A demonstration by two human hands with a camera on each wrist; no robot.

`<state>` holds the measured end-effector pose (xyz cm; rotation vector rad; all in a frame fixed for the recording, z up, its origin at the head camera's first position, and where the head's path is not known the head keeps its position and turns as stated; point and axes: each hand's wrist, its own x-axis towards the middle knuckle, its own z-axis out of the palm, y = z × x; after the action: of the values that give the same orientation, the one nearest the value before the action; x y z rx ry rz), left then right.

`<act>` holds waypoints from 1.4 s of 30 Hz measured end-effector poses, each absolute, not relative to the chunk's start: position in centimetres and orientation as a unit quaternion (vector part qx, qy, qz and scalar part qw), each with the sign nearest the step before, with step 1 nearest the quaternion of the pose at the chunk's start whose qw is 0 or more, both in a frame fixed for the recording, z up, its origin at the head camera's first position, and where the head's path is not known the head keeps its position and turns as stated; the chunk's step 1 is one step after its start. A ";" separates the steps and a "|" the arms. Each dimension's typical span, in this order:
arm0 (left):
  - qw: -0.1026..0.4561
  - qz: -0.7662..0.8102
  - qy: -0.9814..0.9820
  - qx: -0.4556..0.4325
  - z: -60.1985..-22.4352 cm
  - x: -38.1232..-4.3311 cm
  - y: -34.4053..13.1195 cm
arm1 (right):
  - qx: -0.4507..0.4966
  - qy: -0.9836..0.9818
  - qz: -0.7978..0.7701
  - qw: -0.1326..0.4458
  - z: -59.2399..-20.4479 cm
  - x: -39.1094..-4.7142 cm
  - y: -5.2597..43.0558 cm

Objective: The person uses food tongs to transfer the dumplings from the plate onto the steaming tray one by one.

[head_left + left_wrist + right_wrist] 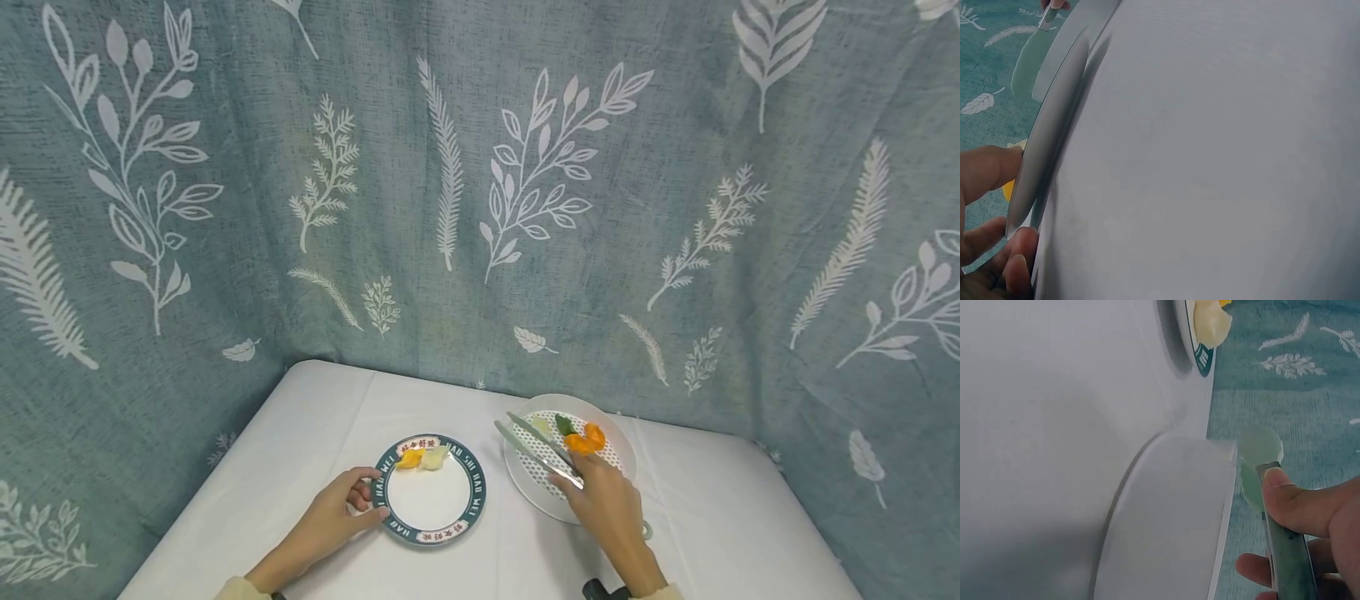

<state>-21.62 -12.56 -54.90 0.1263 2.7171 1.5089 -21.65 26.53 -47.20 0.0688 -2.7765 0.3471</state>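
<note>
My left hand grips the left rim of a round white plate with a dark green lettered border. A yellow piece and a pale cream piece lie at the plate's far side. Metal tongs with pale green tips are held in my right hand, thumb pressing one arm in the right wrist view. The tongs extend over a white perforated colander in a translucent basin. Inside are orange pieces, a dark green piece and a pale green piece, partly behind the tongs.
A white cloth covers the table. Behind it and along the sides hangs a blue-green curtain with white leaf prints. A small pale green ring-like tab shows at the basin's near right edge. The plate stands left of the basin, with a gap between them.
</note>
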 end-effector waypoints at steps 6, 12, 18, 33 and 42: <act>0.017 0.486 0.873 0.043 -54.8 -21.6 -12.5 | 0.053 -0.976 0.124 0.173 -47.0 -21.1 25.2; 0.017 0.491 0.870 0.051 -54.8 -21.7 -12.6 | 0.066 -0.977 0.130 0.154 -46.8 -20.8 23.8; 0.017 0.494 0.867 0.056 -54.9 -21.8 -12.7 | 0.095 -0.972 0.137 0.166 -47.1 -20.8 22.8; 0.023 0.490 0.870 0.052 -55.1 -21.8 -12.7 | 0.157 -0.970 0.114 0.145 -48.3 -22.2 22.1; 0.021 0.489 0.870 0.053 -54.9 -21.7 -12.8 | 0.176 -0.969 0.133 0.113 -48.0 -22.7 22.0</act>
<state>-21.70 -12.82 -54.87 0.1630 2.6973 1.5166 -22.73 22.03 -48.04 0.5168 -2.8415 0.3894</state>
